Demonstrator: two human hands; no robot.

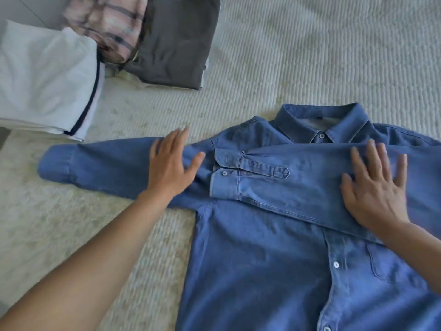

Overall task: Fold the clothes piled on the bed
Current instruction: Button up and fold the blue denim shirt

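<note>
Ribbed bedspread [310,56] bearing denim shirt [262,259] lower right; folded clothes [171,44] lying upper left; left hand [170,167] and right hand [377,189] pressing flat, fingers spread, gripping nothing.

My left hand [170,163] and right hand [374,187] are bare: no rings, no watch, and my forearms show no sleeves.

I count one blue denim shirt [274,259] spread on the bed [310,56], under my two hands: left hand [171,163], right hand [374,189]. Toward the bed's far left corner lie three folded garments: one white [45,84], one plaid [107,22], one grey [176,41].
</note>
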